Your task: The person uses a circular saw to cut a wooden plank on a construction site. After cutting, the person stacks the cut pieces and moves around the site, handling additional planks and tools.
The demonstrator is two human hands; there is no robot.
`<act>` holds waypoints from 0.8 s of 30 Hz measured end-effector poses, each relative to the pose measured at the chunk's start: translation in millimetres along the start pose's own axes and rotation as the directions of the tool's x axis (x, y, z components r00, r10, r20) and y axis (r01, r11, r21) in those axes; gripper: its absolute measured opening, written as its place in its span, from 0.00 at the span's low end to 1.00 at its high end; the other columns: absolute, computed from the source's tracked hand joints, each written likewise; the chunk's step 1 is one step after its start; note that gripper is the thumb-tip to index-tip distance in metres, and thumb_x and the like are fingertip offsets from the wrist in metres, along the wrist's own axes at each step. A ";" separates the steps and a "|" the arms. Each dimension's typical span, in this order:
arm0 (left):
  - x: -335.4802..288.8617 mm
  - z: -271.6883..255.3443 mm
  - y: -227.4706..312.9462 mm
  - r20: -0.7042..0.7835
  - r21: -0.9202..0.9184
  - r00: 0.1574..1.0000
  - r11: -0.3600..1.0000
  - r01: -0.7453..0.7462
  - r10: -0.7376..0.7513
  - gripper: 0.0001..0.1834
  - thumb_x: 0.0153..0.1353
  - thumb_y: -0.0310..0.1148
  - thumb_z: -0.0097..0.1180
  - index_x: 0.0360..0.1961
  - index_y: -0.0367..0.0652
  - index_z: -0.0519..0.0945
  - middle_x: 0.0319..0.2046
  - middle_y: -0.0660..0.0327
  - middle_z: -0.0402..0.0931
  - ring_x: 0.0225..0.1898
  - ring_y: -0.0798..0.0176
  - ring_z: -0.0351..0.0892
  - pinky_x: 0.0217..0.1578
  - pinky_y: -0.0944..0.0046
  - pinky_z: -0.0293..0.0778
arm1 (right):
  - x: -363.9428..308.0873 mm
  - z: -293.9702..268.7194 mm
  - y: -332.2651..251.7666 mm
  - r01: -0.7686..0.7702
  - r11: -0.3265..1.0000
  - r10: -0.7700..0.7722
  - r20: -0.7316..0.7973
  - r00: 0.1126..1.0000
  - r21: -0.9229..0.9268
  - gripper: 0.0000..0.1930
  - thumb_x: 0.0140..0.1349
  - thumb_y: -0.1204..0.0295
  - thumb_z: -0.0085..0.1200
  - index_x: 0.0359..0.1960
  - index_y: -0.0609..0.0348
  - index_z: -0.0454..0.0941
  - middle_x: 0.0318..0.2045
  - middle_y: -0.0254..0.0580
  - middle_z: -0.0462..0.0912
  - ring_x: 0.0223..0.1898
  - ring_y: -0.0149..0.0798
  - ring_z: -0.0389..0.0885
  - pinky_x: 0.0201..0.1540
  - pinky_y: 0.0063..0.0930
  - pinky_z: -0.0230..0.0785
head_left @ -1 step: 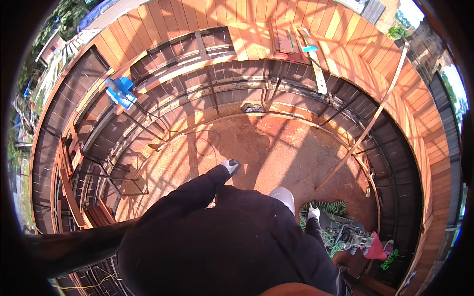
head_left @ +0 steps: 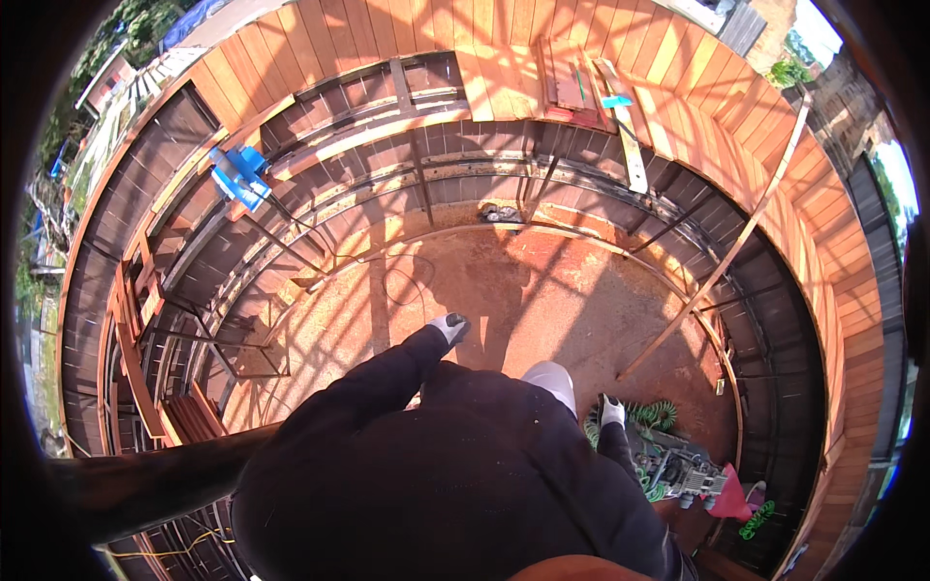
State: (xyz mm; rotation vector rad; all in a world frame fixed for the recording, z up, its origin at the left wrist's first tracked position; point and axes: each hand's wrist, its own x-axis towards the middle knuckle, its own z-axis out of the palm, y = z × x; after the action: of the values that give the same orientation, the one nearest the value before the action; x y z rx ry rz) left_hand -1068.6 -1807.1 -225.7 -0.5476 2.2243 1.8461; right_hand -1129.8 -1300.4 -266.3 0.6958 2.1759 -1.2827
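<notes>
My left hand [head_left: 450, 327], in a white glove with dark grey fingers, hangs out in front of my dark jacket over the reddish floor. Its fingers look curled together, and nothing shows in them. My right hand [head_left: 611, 411], in a similar glove, hangs lower at my right side. It overlaps the green coiled hose [head_left: 651, 414] in the picture, beside a grey compressor-like machine [head_left: 682, 473]; whether it touches the hose, and how its fingers are set, I cannot make out. My light-coloured trouser leg [head_left: 550, 384] shows between the hands.
A curved wooden bench-like structure [head_left: 852, 281] rings the sunken floor, with metal supports [head_left: 423, 179] below. A long board [head_left: 722, 247] leans on it at right. Blue power tool [head_left: 240, 177] stands at left; loose boards [head_left: 573, 89] lie on top at the back. A dark beam [head_left: 165, 484] crosses at lower left.
</notes>
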 end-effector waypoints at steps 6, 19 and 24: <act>-24.0 -6.2 21.2 -0.116 -0.188 0.957 0.952 0.240 -0.264 0.21 0.66 0.47 0.55 0.49 0.41 0.79 0.33 0.63 0.79 0.32 0.68 0.79 0.32 0.64 0.75 | 58.9 96.5 -199.7 0.044 0.998 -0.022 0.422 0.906 -0.044 0.15 0.66 0.62 0.55 0.50 0.55 0.79 0.34 0.47 0.85 0.20 0.40 0.82 0.18 0.31 0.69; 133.4 -173.1 139.7 -0.764 0.066 0.631 0.957 0.282 -0.133 0.15 0.64 0.39 0.55 0.48 0.45 0.81 0.36 0.55 0.83 0.40 0.58 0.83 0.42 0.60 0.77 | 39.4 326.0 -712.0 0.924 0.251 -0.879 0.468 0.093 0.287 0.29 0.62 0.71 0.59 0.65 0.58 0.65 0.55 0.52 0.77 0.53 0.48 0.80 0.55 0.35 0.73; 189.3 -275.9 165.1 -0.873 0.301 0.400 0.954 -0.004 0.277 0.14 0.60 0.34 0.59 0.46 0.41 0.81 0.42 0.51 0.81 0.46 0.50 0.81 0.50 0.58 0.75 | 76.3 433.5 -852.5 0.999 0.033 -0.904 0.427 0.016 0.032 0.39 0.61 0.61 0.59 0.71 0.55 0.55 0.65 0.55 0.65 0.64 0.50 0.69 0.64 0.37 0.65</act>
State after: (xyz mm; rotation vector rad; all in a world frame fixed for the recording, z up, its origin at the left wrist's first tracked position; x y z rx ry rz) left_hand -1285.2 -2080.6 -93.6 -1.7128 3.1864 1.3629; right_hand -1670.8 -2032.7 36.1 -1.4905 2.3400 -1.3445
